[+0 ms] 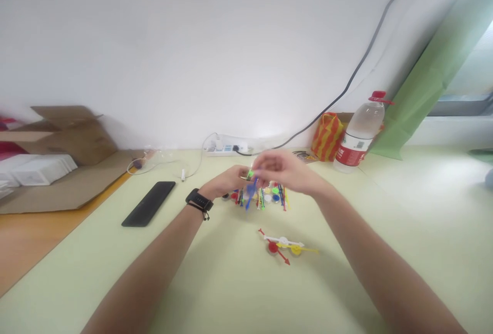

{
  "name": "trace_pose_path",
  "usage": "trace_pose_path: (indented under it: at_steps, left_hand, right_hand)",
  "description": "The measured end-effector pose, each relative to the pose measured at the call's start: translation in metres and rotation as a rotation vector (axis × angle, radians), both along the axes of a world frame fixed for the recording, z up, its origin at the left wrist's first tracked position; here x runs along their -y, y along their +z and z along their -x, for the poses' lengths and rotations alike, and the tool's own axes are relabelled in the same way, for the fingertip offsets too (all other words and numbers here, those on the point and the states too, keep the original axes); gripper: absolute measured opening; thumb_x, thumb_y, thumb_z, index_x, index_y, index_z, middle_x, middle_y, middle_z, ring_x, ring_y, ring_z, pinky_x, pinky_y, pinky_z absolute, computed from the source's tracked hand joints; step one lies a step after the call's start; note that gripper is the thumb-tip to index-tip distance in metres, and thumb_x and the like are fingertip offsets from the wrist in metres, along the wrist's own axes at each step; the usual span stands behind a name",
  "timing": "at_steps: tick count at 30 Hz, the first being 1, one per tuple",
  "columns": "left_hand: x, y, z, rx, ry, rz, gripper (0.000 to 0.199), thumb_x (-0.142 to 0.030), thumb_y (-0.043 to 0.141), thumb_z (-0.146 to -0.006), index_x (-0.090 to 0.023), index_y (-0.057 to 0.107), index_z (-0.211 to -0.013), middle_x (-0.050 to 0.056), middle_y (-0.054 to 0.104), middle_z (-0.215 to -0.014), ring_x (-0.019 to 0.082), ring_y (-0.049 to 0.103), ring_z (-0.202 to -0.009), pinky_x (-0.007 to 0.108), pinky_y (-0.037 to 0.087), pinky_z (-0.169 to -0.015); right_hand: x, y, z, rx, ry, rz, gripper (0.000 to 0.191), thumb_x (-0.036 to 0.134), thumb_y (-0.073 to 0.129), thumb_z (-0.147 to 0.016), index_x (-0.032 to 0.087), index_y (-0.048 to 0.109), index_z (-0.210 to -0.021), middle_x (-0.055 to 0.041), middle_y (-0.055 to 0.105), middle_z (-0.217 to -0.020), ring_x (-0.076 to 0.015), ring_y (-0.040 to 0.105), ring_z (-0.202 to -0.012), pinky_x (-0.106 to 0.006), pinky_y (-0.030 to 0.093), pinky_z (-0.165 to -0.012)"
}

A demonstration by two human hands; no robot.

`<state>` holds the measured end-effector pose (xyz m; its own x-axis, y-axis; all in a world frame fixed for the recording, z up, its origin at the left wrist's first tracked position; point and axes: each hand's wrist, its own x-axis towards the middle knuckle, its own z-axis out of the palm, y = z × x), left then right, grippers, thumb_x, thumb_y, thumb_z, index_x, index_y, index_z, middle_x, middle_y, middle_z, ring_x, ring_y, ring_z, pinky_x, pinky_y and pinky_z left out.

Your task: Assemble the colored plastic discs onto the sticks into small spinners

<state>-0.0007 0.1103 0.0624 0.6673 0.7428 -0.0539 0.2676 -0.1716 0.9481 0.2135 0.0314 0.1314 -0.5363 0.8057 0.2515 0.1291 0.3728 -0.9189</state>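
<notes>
My right hand (275, 169) is closed on a blue arrow spinner (251, 190), which hangs at a slant from its fingertips. Close beside it, my left hand (231, 180) has its fingers pressed together near a small green piece (250, 173); what exactly it grips is too small to make out. Behind and below both hands lies a group of small coloured discs and arrows (275, 198), partly hidden by them. Nearer to me, a red spinner (273, 247), a white spinner (283, 242) and a yellow spinner (296, 250) lie together on the table.
A black phone-like slab (149, 204) lies left on the pale green table (215, 282). Cardboard (77, 133) with white boxes (40, 169) is at far left. A power strip (227, 149) sits by the wall; a water bottle (360, 131) and striped bag (327, 136) stand right.
</notes>
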Motion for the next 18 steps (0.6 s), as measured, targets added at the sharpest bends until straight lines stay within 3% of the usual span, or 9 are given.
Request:
trace_pose_path:
  at_steps: [4,7,12,18]
  left_hand:
    - [0.005,0.003,-0.005,-0.033,-0.091,0.016,0.047,-0.036,0.089,-0.070,-0.019,0.075,-0.111,0.011,0.078,-0.106,0.025,0.073,-0.098,0.035,0.056,-0.087]
    - [0.008,0.005,-0.008,-0.070,-0.128,-0.012,0.049,-0.039,0.088,-0.071,-0.020,0.075,-0.114,0.012,0.078,-0.109,0.025,0.073,-0.100,0.035,0.056,-0.088]
    - [0.011,0.004,-0.011,-0.073,-0.110,-0.078,0.051,-0.043,0.088,-0.070,-0.019,0.076,-0.113,0.013,0.078,-0.110,0.027,0.074,-0.099,0.036,0.057,-0.084]
    - [0.008,-0.001,-0.012,-0.025,-0.062,-0.098,0.053,-0.043,0.090,-0.068,-0.019,0.074,-0.113,0.013,0.079,-0.107,0.028,0.074,-0.099,0.038,0.058,-0.086]
  right_hand:
    - [-0.011,0.010,-0.032,-0.175,-0.519,-0.219,0.025,0.039,0.075,-0.084,0.018,0.066,-0.093,-0.0061,0.076,-0.083,-0.0188,0.075,-0.073,-0.032,0.063,-0.073]
    - [-0.018,0.007,-0.051,-0.196,-0.737,-0.278,0.024,0.039,0.075,-0.083,0.018,0.066,-0.090,-0.0070,0.075,-0.081,-0.0204,0.075,-0.073,-0.033,0.064,-0.071]
    - [-0.021,0.001,-0.056,-0.041,-0.705,-0.266,0.022,0.038,0.073,-0.084,0.017,0.068,-0.088,-0.0079,0.075,-0.079,-0.0217,0.075,-0.069,-0.029,0.061,-0.061]
    - [-0.018,0.001,-0.046,0.259,-0.680,-0.410,0.011,0.027,0.066,-0.085,0.018,0.071,-0.085,-0.0064,0.073,-0.075,-0.0203,0.069,-0.065,-0.029,0.053,-0.058]
